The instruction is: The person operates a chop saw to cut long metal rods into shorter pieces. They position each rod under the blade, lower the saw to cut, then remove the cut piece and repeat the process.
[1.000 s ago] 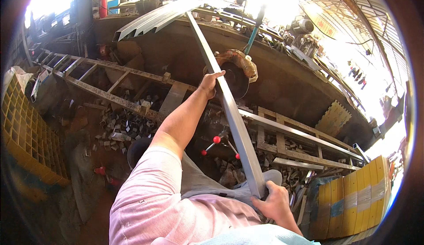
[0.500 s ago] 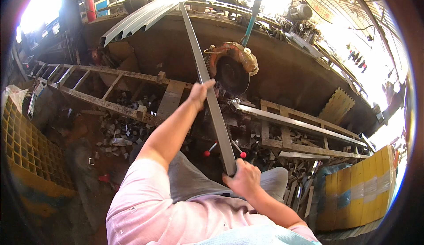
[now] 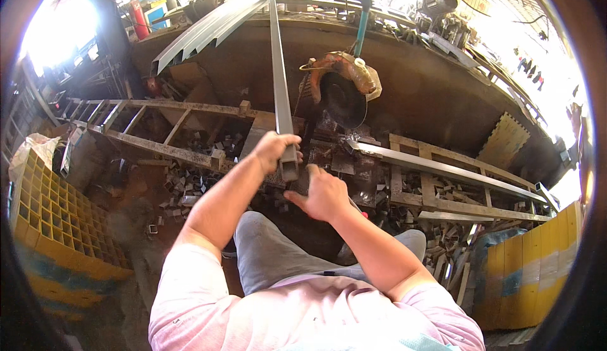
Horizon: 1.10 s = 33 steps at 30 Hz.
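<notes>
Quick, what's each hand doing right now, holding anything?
Left hand: closed, holding the long metal tube near its lower end.
Right hand: open, thumb spread, beside that end, holding nothing visible.

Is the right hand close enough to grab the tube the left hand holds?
Probably yes: the right hand is open beside the near end of the metal tube, with nothing visible between.

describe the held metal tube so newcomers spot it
Find the round dark blade. Left of it, a long grey square tube runs up the picture, gripped low by the left hand. Unlike the bright bar at right, it is held.
</notes>
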### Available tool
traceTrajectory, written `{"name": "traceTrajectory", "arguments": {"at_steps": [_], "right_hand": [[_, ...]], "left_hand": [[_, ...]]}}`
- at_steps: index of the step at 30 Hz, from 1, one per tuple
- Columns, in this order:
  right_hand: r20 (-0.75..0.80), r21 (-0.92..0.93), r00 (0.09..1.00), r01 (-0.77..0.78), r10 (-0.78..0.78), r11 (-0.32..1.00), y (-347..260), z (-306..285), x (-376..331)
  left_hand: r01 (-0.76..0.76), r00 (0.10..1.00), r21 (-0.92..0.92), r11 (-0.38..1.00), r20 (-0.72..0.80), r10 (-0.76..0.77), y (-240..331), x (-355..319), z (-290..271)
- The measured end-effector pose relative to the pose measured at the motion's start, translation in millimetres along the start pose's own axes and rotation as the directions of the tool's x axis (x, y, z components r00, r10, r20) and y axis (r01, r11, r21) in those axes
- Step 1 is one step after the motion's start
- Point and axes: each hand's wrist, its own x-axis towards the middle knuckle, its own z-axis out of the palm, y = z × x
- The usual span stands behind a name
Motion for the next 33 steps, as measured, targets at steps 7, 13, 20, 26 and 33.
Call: {"name": "traceTrajectory", "arguments": {"at_steps": [7, 13, 20, 26, 33], "right_hand": [[0.238, 0.114, 0.971, -0.043, 0.014, 0.993, 102, 47, -73], [0.347, 0.087, 0.907, -0.283, 0.237, 0.955, 182, 63, -124], [0.441, 0.154, 0.826, -0.454, 0.351, 0.877, 217, 68, -130], [0.546, 0.195, 0.789, -0.446, 0.281, 0.874, 224, 81, -118], [0.623, 0.218, 0.730, -0.507, 0.281, 0.834, 232, 96, -105]], "left_hand": [[-0.002, 0.977, 0.199, 0.980, -0.207, 0.043, 89, 57, -98], [0.046, 0.943, 0.529, 0.848, -0.303, 0.138, 143, 101, -158], [0.142, 0.915, 0.707, 0.693, -0.362, 0.181, 183, 146, -182], [0.150, 0.873, 0.812, 0.564, -0.376, 0.310, 223, 173, -217], [0.444, 0.806, 0.896, -0.021, -0.388, 0.447, 245, 160, -207]]}}
